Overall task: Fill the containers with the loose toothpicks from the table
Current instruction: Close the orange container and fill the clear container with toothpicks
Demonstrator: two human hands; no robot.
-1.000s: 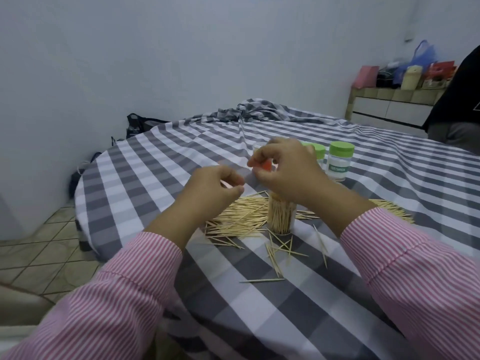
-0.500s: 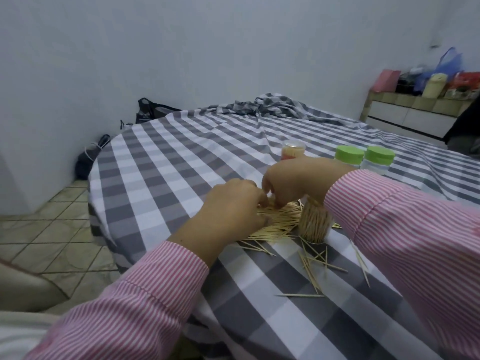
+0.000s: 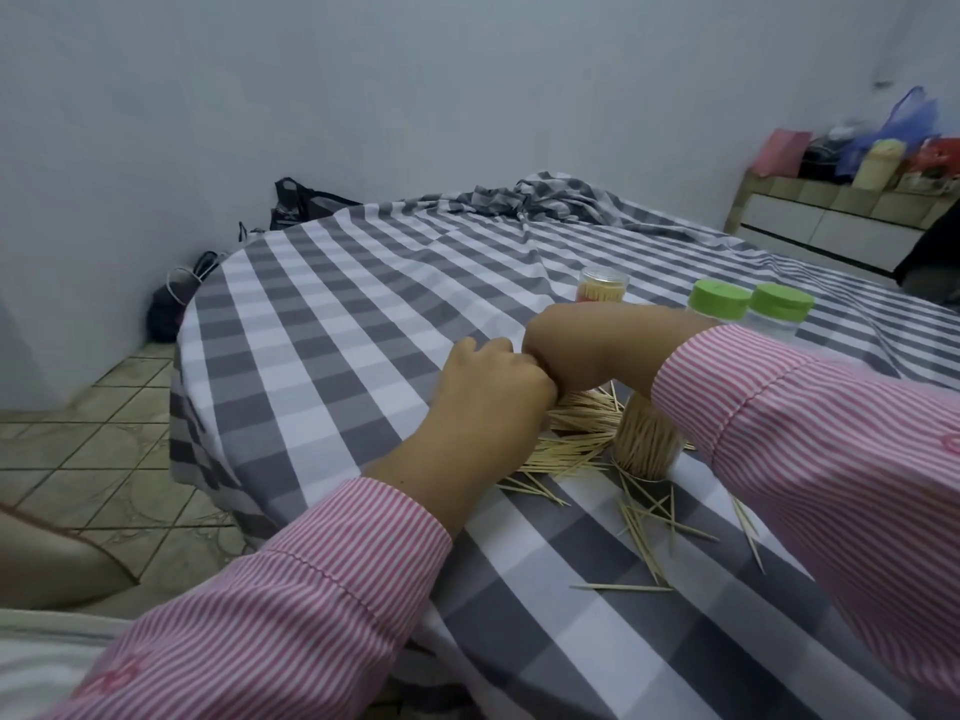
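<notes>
Roughly mid-table, head view: both hands meet over the pile of loose toothpicks (image 3: pixel 571 433), on the grey-and-white checked tablecloth (image 3: pixel 332 324). Left hand (image 3: pixel 488 392) is down on the near-left part of the pile, fingers curled under, knuckles touching the right hand; whether it pinches any toothpicks cannot be told, fingertips are hidden. Right hand (image 3: pixel 582 350) reaches across from the right edge, fingers bent downward at the pile's far side; its grip is also hidden behind the wrist, cannot tell. Both arms wear pink-and-white striped sleeves (image 3: pixel 311 589).

Open container (image 3: pixel 647 441) stands upright just right of the pile, packed full of toothpicks, partly under the right forearm. More stray toothpicks (image 3: pixel 654 527) lie scattered toward the near edge, one alone nearest the viewer. Behind the right arm, toward the far right: a clear capped container (image 3: pixel 602 285) holding toothpicks, and two green-lidded jars (image 3: pixel 719 301) side by side, touching or nearly so.

Far right corner of the room: a low cabinet (image 3: pixel 831 220) with bags on top. Tiled floor (image 3: pixel 104 459) at left.
</notes>
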